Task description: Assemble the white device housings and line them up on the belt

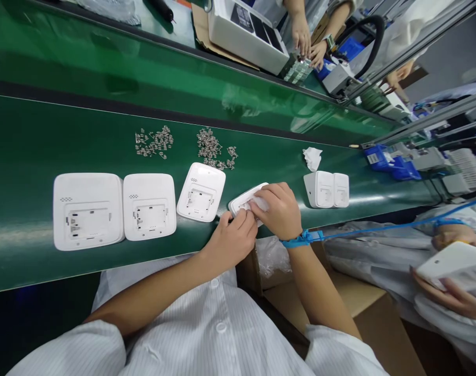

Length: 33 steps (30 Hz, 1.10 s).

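Observation:
Both of my hands are at a white plastic housing [241, 199] on the green work surface, tilted and partly covered by my fingers. My left hand [236, 237] is closed at its near edge, fingers curled. My right hand [280, 210], with a blue wrist strap [300, 239], is closed over its right side; anything small under those fingertips is hidden. Just left lies another white housing [201, 192] with an open battery compartment. Beyond it are two piles of small metal contacts, a denser pile [209, 146] and a looser pile [155, 142].
Two larger-looking white housings [88, 211] stand at the left, two more [326, 189] at the right near a crumpled tissue [312, 158]. Blue bins [392, 163] sit further right. A cardboard box [351, 308] is below the edge. Co-workers' hands [306, 42] work across the bench.

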Motion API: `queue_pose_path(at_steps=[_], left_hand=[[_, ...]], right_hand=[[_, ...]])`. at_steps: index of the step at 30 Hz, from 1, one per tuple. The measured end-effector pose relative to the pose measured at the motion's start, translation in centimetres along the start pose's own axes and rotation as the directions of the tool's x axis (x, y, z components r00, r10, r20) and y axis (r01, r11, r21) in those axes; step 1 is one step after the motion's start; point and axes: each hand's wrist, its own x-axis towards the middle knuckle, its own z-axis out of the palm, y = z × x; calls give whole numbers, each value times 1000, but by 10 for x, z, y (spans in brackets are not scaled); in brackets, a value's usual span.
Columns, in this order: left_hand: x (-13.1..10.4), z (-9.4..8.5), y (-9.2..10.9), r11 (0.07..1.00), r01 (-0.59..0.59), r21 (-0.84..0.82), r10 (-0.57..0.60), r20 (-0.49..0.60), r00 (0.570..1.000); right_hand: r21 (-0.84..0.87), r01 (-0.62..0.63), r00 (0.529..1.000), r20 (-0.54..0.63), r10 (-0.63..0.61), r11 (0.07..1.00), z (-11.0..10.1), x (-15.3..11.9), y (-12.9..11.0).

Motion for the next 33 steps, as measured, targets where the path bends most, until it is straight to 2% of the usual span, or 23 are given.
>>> queue_pose_path(at_steps=[7,13,19,22,25,27,29,31,33], left_hand=[[1,3,0,999,0,-52,0,-9,1000],[-1,11,3,1000,22,-16,-23,-60,998],[2,12,5,1000,-8,-4,8,-51,999],[-4,6,2,996,-26,-83,22,-55,998],[-34,-9,-9,994,-26,-107,9,-160,987],[-68,-23,-20,997,64,-36,-71,-276,959],[-102,-37,-34,964,266,31,-236,-371,898],[-129,-50,-49,868,488,96,-420,-384,822],[-145,-58,-62,778,613,141,-549,-323,771]], right_hand=[[-86,69,997,-23,-72,994,0,-2,-6],[-43,89,993,77,-86,995,-5,0,-10],[-17,99,994,58,-98,995,-4,-1,-13],[124,-15,1000,-23,18,992,-3,-12,-26],[258,-166,975,-105,198,952,0,-26,-55],[252,-214,964,-102,246,944,3,-31,-81],[217,-231,965,-76,253,948,7,-32,-108],[208,-248,961,-70,267,946,11,-28,-131],[199,-267,953,-87,289,943,16,-22,-146]])
